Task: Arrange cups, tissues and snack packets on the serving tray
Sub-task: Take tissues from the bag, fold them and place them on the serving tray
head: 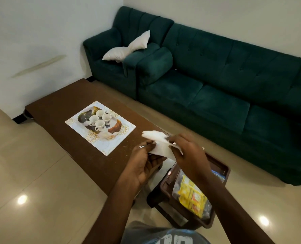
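Your left hand (pixel 142 162) curls its thumb and fingers round the near edge of a white tissue (pixel 161 146). Your right hand (pixel 188 155) pinches the other side, and its fingertips are partly hidden. The tissue slants from far left to near right, over the near end of the table (pixel 58 106). Four cups (pixel 93 119) stand on the tray (pixel 114 132), well apart from the tissue. Snack packets (pixel 191 196) lie in a brown bin (pixel 223 167), partly behind your arm.

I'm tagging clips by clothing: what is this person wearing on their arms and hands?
Both the left hand and right hand are bare: no gloves, rings or watch visible. No sleeves cover the forearms. A grey shirt with pale lettering shows at the bottom edge.
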